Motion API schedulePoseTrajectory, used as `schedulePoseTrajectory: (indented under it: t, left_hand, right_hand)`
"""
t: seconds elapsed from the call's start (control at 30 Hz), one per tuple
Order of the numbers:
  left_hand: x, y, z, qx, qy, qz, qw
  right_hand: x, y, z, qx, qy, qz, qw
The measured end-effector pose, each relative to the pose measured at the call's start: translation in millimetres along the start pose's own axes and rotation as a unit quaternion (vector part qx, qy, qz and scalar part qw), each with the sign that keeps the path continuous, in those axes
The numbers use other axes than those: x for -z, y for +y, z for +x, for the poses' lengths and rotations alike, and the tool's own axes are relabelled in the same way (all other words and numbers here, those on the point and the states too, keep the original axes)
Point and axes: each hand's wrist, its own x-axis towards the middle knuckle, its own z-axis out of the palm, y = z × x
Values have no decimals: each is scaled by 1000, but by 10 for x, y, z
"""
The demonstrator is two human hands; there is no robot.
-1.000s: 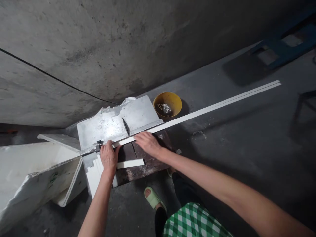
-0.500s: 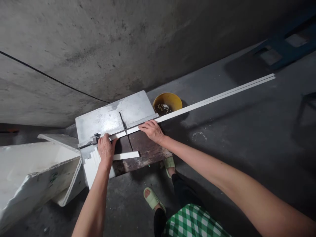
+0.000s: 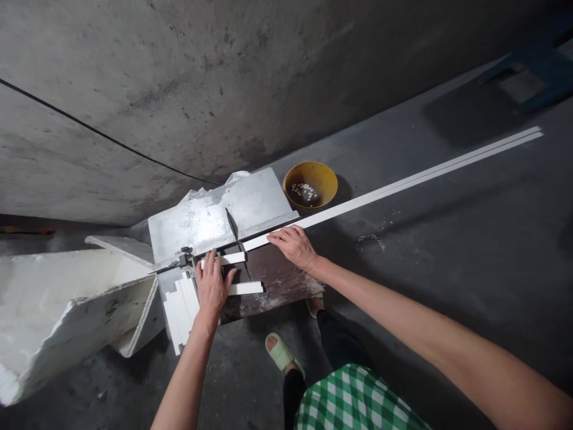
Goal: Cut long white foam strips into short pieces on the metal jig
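Note:
My right hand (image 3: 298,246) grips a long white double strip (image 3: 403,183) near its left end, fingers over the top. That end lies beside the thin upright blade (image 3: 231,224) of a table saw. My left hand (image 3: 212,286) is spread over a short white strip (image 3: 233,258), fingertips touching it and thumb apart. Another short strip (image 3: 246,288) lies closer to my body, partly behind my left thumb. Left of that hand, several short white strips (image 3: 181,310) lie side by side at the table's edge.
A metal fence (image 3: 268,224) runs across the saw table (image 3: 255,191). A yellow bowl (image 3: 331,185) with small white bits stands on the floor behind the long strip. White foam-like boards (image 3: 89,304) are at left. A concrete wall (image 3: 179,89) rises behind.
A short strip now lies apart from the long one, under my left hand, shifted toward me. My left hand has spread its fingers. The view has shifted slightly.

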Motion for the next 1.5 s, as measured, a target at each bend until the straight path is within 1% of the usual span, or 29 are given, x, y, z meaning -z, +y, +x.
schedulePoseTrajectory:
  t: [0.1, 0.2, 0.3, 0.4, 0.47, 0.57, 0.67, 0.73, 0.8, 0.9, 1.0, 1.07, 1.13, 1.2, 1.27, 1.3, 1.33, 1.4, 1.47, 1.5]
  left_hand:
    - [9, 97, -159, -33, -46, -28, 998]
    - [-3, 178, -288, -42, -51, -24, 997]
    - [-15, 216, -412, -40, -19, -18, 999]
    - [11, 174, -550, -23, 19, -20, 999]
    - [55, 103, -631, 1, 38, -25, 999]
    - [127, -42, -671, 63, 78, -27, 995]
    - [155, -181, -565, 111, 118, -18, 987]
    - [139, -248, -418, 125, 118, -11, 985]
    - [99, -292, -238, 114, 104, -4, 988]
    - [18, -332, 23, 66, 81, 2, 994]
    - [-50, -358, 194, 51, 53, 2, 997]
    - [-72, -364, 245, 64, 37, 6, 997]
    - [-75, -357, 263, 81, 29, 14, 996]
    - [-67, -339, 264, 95, 24, 20, 995]
    - [-58, -321, 261, 100, 23, 24, 994]
    - [-56, -316, 261, 99, 23, 26, 994]
    - [-56, -315, 263, 98, 22, 29, 995]
    - [-64, -329, 280, 95, 20, 32, 995]
    - [-79, -361, 327, 93, 21, 34, 995]
    - [-89, -381, 363, 93, 24, 33, 995]
  right_hand:
    - [-16, -41, 34, 7, -3, -4, 1000]
    - [-161, -256, 215, 29, -4, -2, 1000]
    - [-414, -612, 481, 52, -21, 14, 998]
    - [-640, -954, 693, 63, -42, 30, 997]
    - [-720, -1116, 754, 53, -53, 31, 997]
    - [-733, -1263, 743, 31, -77, 18, 996]
    - [-691, -1360, 703, 16, -102, -7, 995]
    - [-667, -1413, 700, 4, -116, -19, 993]
    - [-652, -1454, 716, -8, -125, -22, 992]
    - [-647, -1501, 754, -17, -132, -21, 991]
    - [-644, -1530, 778, -17, -143, -16, 989]
    - [-614, -1501, 767, -19, -145, 1, 989]
    - [-532, -1381, 716, -24, -135, 34, 990]
    - [-395, -1145, 616, -46, -110, 53, 991]
    - [-236, -825, 484, -82, -74, 40, 993]
    - [-164, -658, 419, -89, -58, 26, 994]
    - [-107, -502, 362, -75, -50, 14, 996]
    - [-53, -256, 292, -23, -42, 0, 999]
    - [-78, -121, 294, 14, -31, -6, 999]
    - [-110, -88, 319, 19, -24, -9, 1000]
